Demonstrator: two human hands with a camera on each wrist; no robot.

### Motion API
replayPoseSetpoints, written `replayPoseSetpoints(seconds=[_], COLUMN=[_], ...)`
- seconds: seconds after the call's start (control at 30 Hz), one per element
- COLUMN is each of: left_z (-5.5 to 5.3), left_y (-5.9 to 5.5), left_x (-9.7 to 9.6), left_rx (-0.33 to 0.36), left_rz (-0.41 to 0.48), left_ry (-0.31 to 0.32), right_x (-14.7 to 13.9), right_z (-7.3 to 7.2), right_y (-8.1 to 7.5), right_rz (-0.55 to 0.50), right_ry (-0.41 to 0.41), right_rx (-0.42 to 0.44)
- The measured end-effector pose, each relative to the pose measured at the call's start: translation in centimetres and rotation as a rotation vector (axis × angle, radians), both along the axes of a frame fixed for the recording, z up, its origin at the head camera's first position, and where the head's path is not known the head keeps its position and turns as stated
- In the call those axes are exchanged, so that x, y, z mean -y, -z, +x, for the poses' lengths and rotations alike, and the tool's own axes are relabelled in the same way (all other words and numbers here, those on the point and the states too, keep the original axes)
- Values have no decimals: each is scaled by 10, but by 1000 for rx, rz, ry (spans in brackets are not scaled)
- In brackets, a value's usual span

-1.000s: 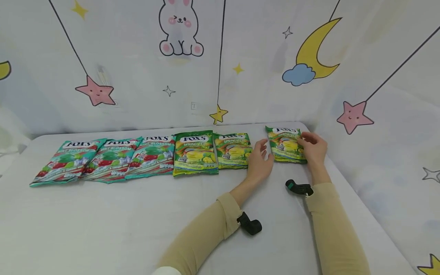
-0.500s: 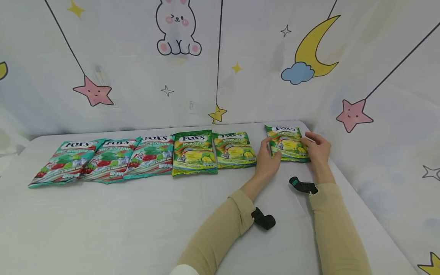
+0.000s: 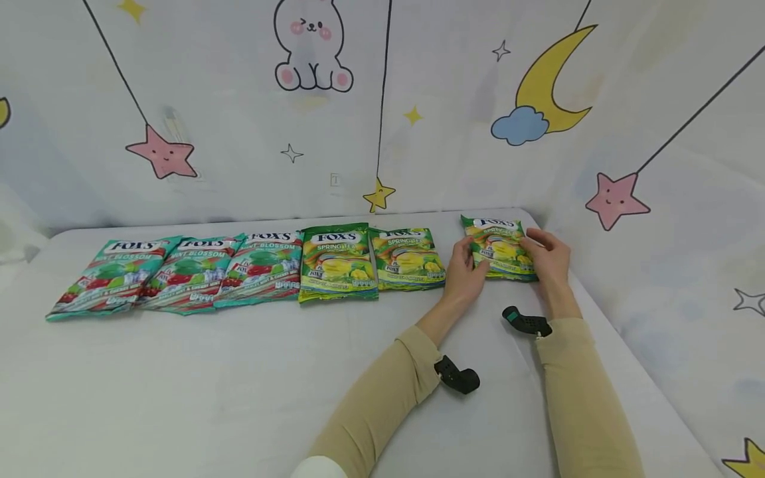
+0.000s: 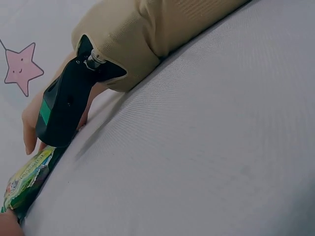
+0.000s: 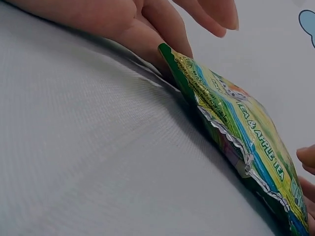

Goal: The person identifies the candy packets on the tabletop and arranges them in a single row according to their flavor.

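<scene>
A green and yellow candy bag [image 3: 501,247] lies face up at the back right of the table, printed as tea candy. My left hand [image 3: 465,275] is at its left edge, fingers loosely bent, thumb near the lower left corner. My right hand [image 3: 550,265] is at the right edge, thumb beside the bag. In the right wrist view, left-hand fingers rest against the corner of the bag [image 5: 236,132], and right-hand fingertips [image 5: 307,156] show at the frame's right. The left wrist view shows the right hand [image 4: 37,118] reaching down to the bag [image 4: 30,177].
To the left runs a row of candy bags: two green ones, the nearer [image 3: 408,260] and a taller one [image 3: 338,262], then three teal ones [image 3: 259,269]. Each forearm has a small black camera [image 3: 457,376]. A printed cloth wall [image 3: 239,133] rises behind the white table [image 3: 209,392].
My left hand has moved right, from the gap between bags to the left edge of the rightmost bag. The right hand and that bag have shifted only slightly.
</scene>
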State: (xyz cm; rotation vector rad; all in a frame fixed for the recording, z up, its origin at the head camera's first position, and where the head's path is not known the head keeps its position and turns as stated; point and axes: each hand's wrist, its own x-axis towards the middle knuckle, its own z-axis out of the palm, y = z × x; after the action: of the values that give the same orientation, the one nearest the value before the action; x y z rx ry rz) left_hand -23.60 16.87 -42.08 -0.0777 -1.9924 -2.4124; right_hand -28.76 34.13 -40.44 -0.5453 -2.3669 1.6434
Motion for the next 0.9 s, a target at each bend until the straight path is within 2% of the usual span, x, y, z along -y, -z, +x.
replayPoseSetpoints(seconds=[0.27, 0.53, 0.7, 0.9], left_z=[1, 3, 4, 5], left_y=[1, 1, 0, 0], left_x=[1, 2, 1, 2], left_rx=[16, 14, 8, 9], left_rz=[7, 16, 2, 4], left_ry=[4, 12, 6, 20], right_x=[-4, -10, -13, -13], right_z=[0, 1, 0, 1], right_y=[-2, -3, -2, -1], right_rz=[-47, 34, 24, -50], right_ry=[-44, -162, -188, -215], right_rx=[18, 65, 59, 11])
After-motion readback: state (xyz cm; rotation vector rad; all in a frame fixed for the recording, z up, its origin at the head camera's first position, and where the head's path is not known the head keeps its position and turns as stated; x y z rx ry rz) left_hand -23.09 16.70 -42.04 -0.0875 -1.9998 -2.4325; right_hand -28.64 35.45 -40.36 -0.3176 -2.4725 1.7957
